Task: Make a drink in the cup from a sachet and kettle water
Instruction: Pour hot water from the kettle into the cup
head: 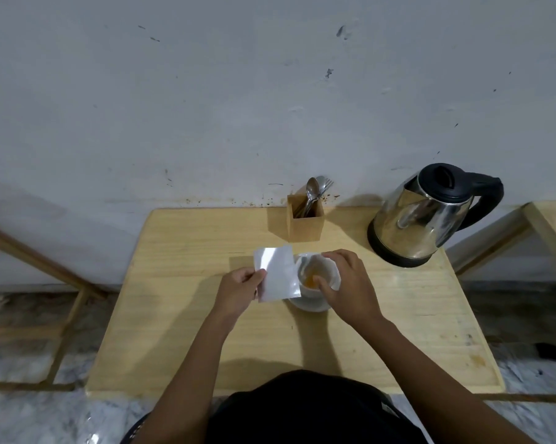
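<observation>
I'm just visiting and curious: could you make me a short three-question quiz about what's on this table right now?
1. True or false: the kettle stands to the right of the cup.
2. Which hand holds the silver sachet?
3. What sticks out of the wooden box by the wall: A) straws, B) a spoon and fork, C) pencils?

Key:
1. True.
2. The left hand; the right hand is at the cup, holding a small white piece.
3. B, the cutlery.
</observation>
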{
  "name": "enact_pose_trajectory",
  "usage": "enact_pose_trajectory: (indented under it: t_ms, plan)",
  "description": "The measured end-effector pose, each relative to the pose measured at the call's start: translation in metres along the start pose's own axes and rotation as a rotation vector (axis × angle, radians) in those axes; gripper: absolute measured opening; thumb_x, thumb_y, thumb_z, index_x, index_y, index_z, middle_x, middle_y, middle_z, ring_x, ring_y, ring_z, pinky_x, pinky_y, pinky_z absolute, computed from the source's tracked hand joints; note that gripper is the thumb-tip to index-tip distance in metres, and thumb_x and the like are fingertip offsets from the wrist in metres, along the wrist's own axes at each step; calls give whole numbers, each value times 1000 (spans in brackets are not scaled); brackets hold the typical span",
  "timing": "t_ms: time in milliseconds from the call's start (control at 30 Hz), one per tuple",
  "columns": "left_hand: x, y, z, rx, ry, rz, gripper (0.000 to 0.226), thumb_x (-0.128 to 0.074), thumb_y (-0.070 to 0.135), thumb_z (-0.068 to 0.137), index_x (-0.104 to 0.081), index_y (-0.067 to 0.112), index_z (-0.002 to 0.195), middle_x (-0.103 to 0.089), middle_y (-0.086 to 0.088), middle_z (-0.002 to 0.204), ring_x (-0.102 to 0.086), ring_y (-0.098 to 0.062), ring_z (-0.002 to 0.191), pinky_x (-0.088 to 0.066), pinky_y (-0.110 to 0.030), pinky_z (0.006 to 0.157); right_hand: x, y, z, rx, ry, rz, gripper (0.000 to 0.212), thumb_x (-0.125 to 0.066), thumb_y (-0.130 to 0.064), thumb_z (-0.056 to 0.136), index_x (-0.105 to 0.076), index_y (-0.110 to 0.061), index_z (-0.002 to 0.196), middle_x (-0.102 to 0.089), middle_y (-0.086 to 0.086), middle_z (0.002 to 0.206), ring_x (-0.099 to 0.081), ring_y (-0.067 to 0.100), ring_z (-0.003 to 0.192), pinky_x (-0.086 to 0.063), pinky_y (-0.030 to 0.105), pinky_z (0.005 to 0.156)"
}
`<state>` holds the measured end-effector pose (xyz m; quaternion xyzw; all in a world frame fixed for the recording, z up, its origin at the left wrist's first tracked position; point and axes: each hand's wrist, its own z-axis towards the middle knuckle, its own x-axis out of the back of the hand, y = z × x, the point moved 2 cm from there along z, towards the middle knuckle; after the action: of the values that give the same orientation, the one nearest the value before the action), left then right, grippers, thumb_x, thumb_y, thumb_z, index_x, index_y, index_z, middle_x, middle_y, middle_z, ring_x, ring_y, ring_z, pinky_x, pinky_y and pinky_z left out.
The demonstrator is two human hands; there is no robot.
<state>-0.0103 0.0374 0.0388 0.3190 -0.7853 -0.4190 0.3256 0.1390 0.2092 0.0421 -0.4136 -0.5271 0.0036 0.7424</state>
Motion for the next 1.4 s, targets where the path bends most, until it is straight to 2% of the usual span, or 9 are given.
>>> enact_pose_trajectory:
  t_ms: [100, 233, 333, 433, 533, 700, 967, 1167, 1400]
  plan:
    - [9, -23, 5, 7, 117, 67, 32, -61, 24, 87, -60, 2, 63, -52, 1, 54, -41, -8, 47, -35, -26, 53, -10, 7, 5, -203, -158, 61, 80, -69, -58, 75, -36, -29, 141, -32, -2, 147, -38, 18, 130, -45, 39, 99]
    - [9, -40, 17, 3, 201, 172, 46, -58, 21, 88, -37, 18, 48, -34, 6, 45, -33, -15, 46, -28, -30, 53, -17, 10, 12, -189, -238, 44, 91, -70, -66, 67, -33, -26, 140, -36, 0, 143, -39, 18, 128, -46, 37, 95]
    - [5, -43, 21, -35, 266, 397, 15, -59, 27, 88, -64, 15, 82, -62, -2, 73, -60, -24, 73, -45, -33, 68, -20, 10, 17, -212, -296, 14, 100, -69, -71, 61, -30, -25, 142, -36, -1, 143, -41, 17, 127, -47, 40, 94]
    - [1, -52, 25, -132, 322, 673, 49, -62, 34, 85, -51, 13, 129, -56, -11, 121, -52, -33, 111, -46, -43, 88, -21, 11, 20, -227, -316, -4, 104, -71, -68, 62, -26, -23, 145, -33, 0, 145, -43, 19, 127, -48, 41, 95]
    - [-11, -56, 24, -317, 258, 914, 44, -60, 37, 85, -56, 19, 124, -55, -7, 123, -50, -30, 110, -43, -42, 88, -20, 15, 20, -214, -311, -5, 96, -72, -65, 63, -32, -26, 141, -36, -2, 141, -47, 17, 121, -50, 39, 91]
    - [-17, -67, 27, -310, 148, 1056, 31, -57, 38, 85, -62, 20, 111, -55, -4, 117, -49, -28, 104, -38, -39, 86, -21, 16, 19, -200, -310, 33, 86, -71, -63, 63, -38, -32, 136, -39, -6, 135, -48, 13, 116, -51, 36, 88]
    - [-23, -55, 24, -340, 164, 864, 35, -54, 39, 90, -61, 20, 117, -57, -1, 123, -47, -27, 111, -38, -39, 91, -5, 11, 13, -200, -246, 34, 83, -66, -60, 79, -32, -23, 145, -39, -5, 144, -50, 15, 121, -48, 34, 90]
    - [-54, -24, 9, -298, 6, 407, 38, -47, 43, 95, -56, 20, 124, -59, 7, 122, -60, -17, 103, -48, -30, 87, 35, 24, 3, -127, 35, 121, 30, -51, -35, 98, -64, -23, 122, -60, -8, 124, -56, 12, 115, -44, 28, 89]
    - [-82, -17, 11, -209, 132, 304, 26, -53, 34, 93, -64, 14, 106, -66, 1, 100, -60, -13, 88, -44, -26, 76, 103, 58, 0, -152, 319, 139, 25, -47, -21, 101, -65, -18, 118, -62, -4, 117, -55, 14, 110, -45, 28, 85]
